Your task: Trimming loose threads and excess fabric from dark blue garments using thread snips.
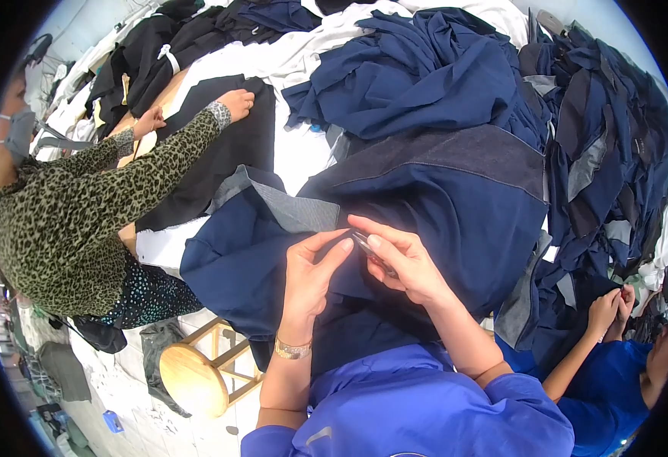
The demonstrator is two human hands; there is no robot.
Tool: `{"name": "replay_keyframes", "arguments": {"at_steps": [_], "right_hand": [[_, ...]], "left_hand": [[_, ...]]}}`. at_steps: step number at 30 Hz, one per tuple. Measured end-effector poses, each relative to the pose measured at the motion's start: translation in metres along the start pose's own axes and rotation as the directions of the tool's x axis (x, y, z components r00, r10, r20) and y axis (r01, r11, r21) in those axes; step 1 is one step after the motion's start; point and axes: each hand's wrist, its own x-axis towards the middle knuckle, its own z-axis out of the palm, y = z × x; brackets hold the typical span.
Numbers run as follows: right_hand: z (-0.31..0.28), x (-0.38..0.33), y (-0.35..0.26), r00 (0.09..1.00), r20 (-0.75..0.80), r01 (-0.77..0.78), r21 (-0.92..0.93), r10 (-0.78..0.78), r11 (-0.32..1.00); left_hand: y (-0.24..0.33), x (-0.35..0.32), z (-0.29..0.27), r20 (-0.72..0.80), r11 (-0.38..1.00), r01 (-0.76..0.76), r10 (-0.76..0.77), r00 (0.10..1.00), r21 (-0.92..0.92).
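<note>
A large navy garment piece [456, 206] with a dark grey band [456, 156] is spread before me and hangs toward my lap. My left hand [309, 278] pinches an edge of this navy cloth between thumb and fingertips. Small metal thread snips [362, 241] are in my right hand [410, 263], their blades pointing at the pinched edge. My two hands almost meet at that spot. Whatever thread lies between the blades is too small to make out. A light grey striped strip [296, 207] lies on the cloth just beyond my left hand.
Crumpled navy cloth [425, 76] is heaped ahead, with more navy and grey pieces [600, 145] piled at right. At left a person in a leopard-print top [82, 206] handles black cloth [238, 145]. Another person in blue [600, 381] works close at right. A wooden stool [193, 377] stands lower left.
</note>
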Motion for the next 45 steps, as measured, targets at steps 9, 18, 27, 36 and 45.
{"name": "replay_keyframes", "arguments": {"at_steps": [9,18,27,36,45], "right_hand": [[0.001,0.0,0.002,1.0,-0.013,-0.021,0.067,0.022,0.998],[0.003,0.004,0.001,1.0,-0.012,0.012,0.096,-0.011,0.995],[0.007,0.009,0.004,0.995,-0.083,0.05,0.042,-0.046,0.998],[0.001,0.006,-0.002,0.997,-0.079,0.023,0.081,-0.017,0.996],[0.003,0.006,0.003,0.995,-0.096,0.01,0.066,-0.004,0.998]], "left_hand": [[-0.002,-0.002,0.002,-0.005,0.995,-0.057,0.058,0.998,0.083],[0.0,-0.001,0.005,-0.004,0.998,-0.045,0.045,0.999,0.032],[-0.003,0.002,0.0,0.018,1.0,0.0,0.001,1.0,-0.02],[-0.004,0.002,-0.003,0.008,0.992,0.087,-0.087,0.996,-0.09],[-0.003,0.001,0.0,-0.011,0.997,0.055,-0.056,0.998,-0.054]]}}
